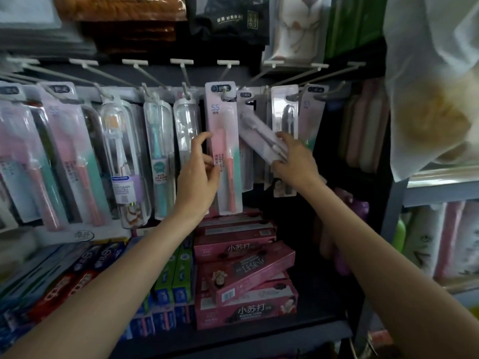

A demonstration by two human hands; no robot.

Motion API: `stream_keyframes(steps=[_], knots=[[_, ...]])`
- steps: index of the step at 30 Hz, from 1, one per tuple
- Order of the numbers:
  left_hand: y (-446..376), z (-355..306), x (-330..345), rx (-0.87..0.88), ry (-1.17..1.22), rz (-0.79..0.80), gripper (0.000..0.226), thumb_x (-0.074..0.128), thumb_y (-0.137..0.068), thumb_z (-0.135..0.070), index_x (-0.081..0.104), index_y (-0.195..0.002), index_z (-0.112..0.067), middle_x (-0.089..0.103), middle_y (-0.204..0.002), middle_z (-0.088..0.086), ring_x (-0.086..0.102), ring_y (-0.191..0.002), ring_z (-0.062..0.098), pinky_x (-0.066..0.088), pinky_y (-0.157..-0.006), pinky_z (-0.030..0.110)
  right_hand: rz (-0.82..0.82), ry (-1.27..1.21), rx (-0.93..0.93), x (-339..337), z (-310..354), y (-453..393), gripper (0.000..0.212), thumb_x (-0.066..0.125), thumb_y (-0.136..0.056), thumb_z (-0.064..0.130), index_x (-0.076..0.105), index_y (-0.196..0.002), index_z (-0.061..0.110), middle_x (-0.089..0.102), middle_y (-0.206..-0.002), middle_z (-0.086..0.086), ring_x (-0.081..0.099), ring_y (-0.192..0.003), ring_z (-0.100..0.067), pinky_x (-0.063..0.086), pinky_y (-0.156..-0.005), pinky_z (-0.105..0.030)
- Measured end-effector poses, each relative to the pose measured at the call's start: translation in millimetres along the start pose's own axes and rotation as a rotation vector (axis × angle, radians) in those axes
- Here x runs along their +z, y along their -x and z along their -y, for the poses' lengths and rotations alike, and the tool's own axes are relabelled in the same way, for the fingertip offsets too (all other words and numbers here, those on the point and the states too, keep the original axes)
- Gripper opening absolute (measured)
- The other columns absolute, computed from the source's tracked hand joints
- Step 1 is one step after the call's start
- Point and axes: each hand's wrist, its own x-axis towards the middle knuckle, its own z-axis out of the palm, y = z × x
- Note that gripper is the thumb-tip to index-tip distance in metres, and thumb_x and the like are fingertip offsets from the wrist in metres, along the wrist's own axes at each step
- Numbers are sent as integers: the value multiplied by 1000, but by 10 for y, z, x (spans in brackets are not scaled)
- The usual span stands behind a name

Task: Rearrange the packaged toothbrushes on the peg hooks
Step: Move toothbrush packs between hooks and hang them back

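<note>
Head view: the left hand [198, 174] curls its fingers [201, 141] round the left edge of a pink-and-teal toothbrush pack [225, 149], thumb against the front, grasping it about halfway down. That pack hangs upright from a peg hook [225, 92] near the middle of the rail. Just to its right, the right hand [295, 161] grips a pale lilac toothbrush pack [261, 136], fingers wrapped over its lower end; the pack is tilted, top leaning up and to the left toward the neighbouring hook [252, 97], and whether it is on that hook cannot be told. Behind it hang more packs, one with a dark brush [285, 117] and another pink-and-teal one [311, 112] further right. To the left, a row of packaged toothbrushes fills the other hooks, among them a clear tube case with a purple label [124, 161]. Below, on the shelf [311, 330], pink toothpaste boxes [246, 275] are stacked, with green [173, 278] and blue-red boxes [77, 275] beside them.
</note>
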Motion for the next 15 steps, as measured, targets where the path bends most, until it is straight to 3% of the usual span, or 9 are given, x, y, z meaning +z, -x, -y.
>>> stream_keyframes(steps=[3, 8, 10, 12, 15], knots=[[18, 11, 30, 11, -23, -11, 58, 55, -89, -4, 29, -137, -22, 53, -84, -1, 54, -76, 12, 39, -63, 12, -12, 118, 33, -192, 13, 24, 51, 55, -85, 15, 41, -135, 19, 55, -119, -10, 54, -107, -32, 44, -78, -34], [21, 46, 46, 28, -44, -14, 57, 52, -90, -4, 28, -138, -23, 51, -84, 2, 53, -75, 14, 38, -60, 13, -241, -191, 86, -225, -174, 288, 32, 56, -82, 12, 52, -114, 14, 55, -86, 2, 56, -78, -18, 36, -62, -22], [21, 51, 53, 34, -47, -15, 56, 52, -90, -4, 28, -138, -21, 51, -84, 3, 52, -74, 15, 37, -60, 13, -323, -323, 120, -241, -223, 341, 30, 57, -83, 10, 53, -113, 12, 52, -75, 7, 52, -64, -3, 36, -52, -12], [26, 54, 60, 36, -52, -17, 56, 51, -91, -5, 27, -138, -21, 50, -84, 3, 51, -74, 14, 36, -60, 13, -343, -391, 147, -279, -238, 341, 31, 55, -84, 11, 53, -115, 12, 53, -73, 7, 54, -65, -2, 37, -54, -10], [44, 51, 69, 46, -51, -13, 56, 51, -91, -4, 27, -139, -21, 49, -84, 3, 50, -72, 13, 36, -60, 14, -300, -399, 166, -275, -246, 304, 33, 51, -87, 12, 52, -120, 13, 57, -80, 1, 56, -75, -16, 40, -56, -15]])
